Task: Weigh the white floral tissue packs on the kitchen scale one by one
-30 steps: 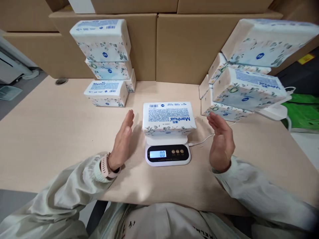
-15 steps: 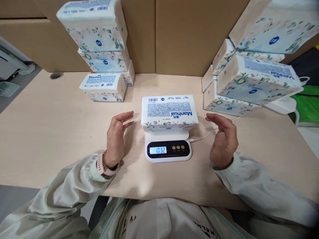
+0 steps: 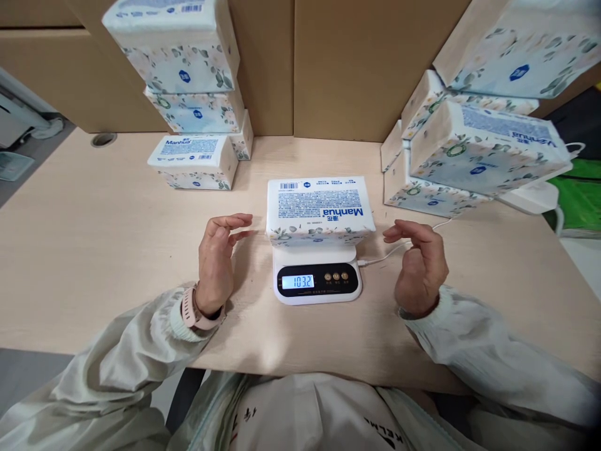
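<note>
A pack of tissues [image 3: 319, 210] with blue print and a floral edge rests on a white digital kitchen scale [image 3: 317, 297]. The lit display [image 3: 297, 282] reads 103.2, with three gold buttons to its right. To the left of the pack, my left hand [image 3: 218, 263] is held apart from it, fingers stretched out and nothing in them; a pink band circles the wrist. My right hand [image 3: 420, 266] is on the opposite side, also off the pack, fingers extended and slightly bent, holding nothing.
Several tissue packs are stacked at the back left [image 3: 188, 113], against a cardboard wall [image 3: 267, 69]. More tissue packs [image 3: 488, 150] stand piled at the right. A white cable [image 3: 387, 254] runs from the scale toward that pile. A round desk hole [image 3: 103, 139] is at the far left.
My right fingers have dipped slightly toward me and the left hand has shifted a little. The pack stays on the scale and the reading is the same.
</note>
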Demonstrator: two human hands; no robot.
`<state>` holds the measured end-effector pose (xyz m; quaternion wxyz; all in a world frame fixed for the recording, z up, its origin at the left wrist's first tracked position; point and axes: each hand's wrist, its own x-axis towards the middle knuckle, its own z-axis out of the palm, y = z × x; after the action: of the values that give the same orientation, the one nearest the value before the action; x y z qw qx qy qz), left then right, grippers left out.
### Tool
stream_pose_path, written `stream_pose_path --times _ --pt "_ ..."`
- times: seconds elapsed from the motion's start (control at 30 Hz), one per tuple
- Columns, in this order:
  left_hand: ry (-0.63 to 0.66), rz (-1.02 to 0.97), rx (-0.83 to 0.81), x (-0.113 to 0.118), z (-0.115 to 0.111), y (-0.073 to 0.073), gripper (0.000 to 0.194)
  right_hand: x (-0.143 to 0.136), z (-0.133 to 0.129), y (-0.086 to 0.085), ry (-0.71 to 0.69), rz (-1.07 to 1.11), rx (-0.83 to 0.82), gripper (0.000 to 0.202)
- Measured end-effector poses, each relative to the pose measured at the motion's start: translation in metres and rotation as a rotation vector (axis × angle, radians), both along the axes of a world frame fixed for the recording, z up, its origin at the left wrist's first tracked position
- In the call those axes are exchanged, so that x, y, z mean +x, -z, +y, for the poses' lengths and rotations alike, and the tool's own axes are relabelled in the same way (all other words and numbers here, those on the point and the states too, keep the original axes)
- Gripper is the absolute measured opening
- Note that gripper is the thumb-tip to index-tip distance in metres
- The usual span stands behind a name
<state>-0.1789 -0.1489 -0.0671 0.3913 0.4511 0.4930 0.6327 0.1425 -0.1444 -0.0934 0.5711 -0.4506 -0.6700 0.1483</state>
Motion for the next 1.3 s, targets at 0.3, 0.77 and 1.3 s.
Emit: stream_pose_path --times 0.3,0.77,1.3 --pt "0.007 0.014 -0.011 0.000 0.000 -0.001 0.036 -0.001 0.001 0.000 -0.020 0.016 -0.011 0.039" --pt "0.001 0.001 -0.005 0.002 -0.001 -0.001 0.034 0.001 -0.002 -0.004 -0.013 -0.053 -0.056 0.039" --pt "0.638 0.367 0.242 0.020 0.010 -0.043 0.064 -0.031 0.018 -0.017 -0.367 0.103 -0.184 0.087"
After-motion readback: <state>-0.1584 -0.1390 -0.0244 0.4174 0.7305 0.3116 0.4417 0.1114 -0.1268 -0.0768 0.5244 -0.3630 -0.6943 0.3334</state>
